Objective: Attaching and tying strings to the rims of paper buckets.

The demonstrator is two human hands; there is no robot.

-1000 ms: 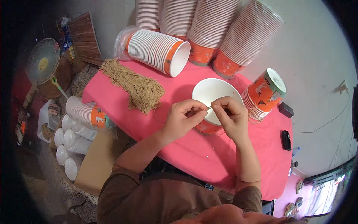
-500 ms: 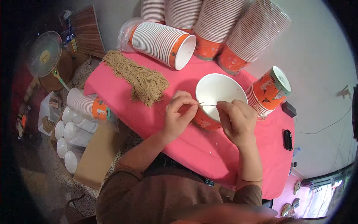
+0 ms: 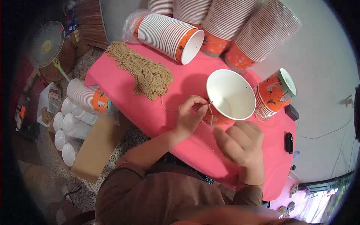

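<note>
A white-lined orange paper bucket (image 3: pixel 240 93) stands on the pink cloth, tilted slightly, its open mouth facing up. My left hand (image 3: pixel 193 114) pinches a tan string (image 3: pixel 211 113) between thumb and forefinger, close against the bucket's near left rim. The string dangles from these fingertips toward my right hand (image 3: pixel 240 144), which is closed and held lower, in front of the bucket. What my right fingers grip is hidden. A thin strand runs from behind my left hand to a tan yarn bundle (image 3: pixel 150 77) on the left of the table.
Stacked paper buckets (image 3: pixel 165 35) lie on their side, and tall wrapped stacks (image 3: pixel 262 33) stand behind. An upturned bucket stack (image 3: pixel 272 90) is to the right, near a black object (image 3: pixel 288 142). Left of the table are a carton of wrapped cups (image 3: pixel 88 150) and a fan (image 3: pixel 47 47).
My right hand has come down toward me, away from the bucket mouth. The line that was taut between both hands now hangs slack from my left fingertips.
</note>
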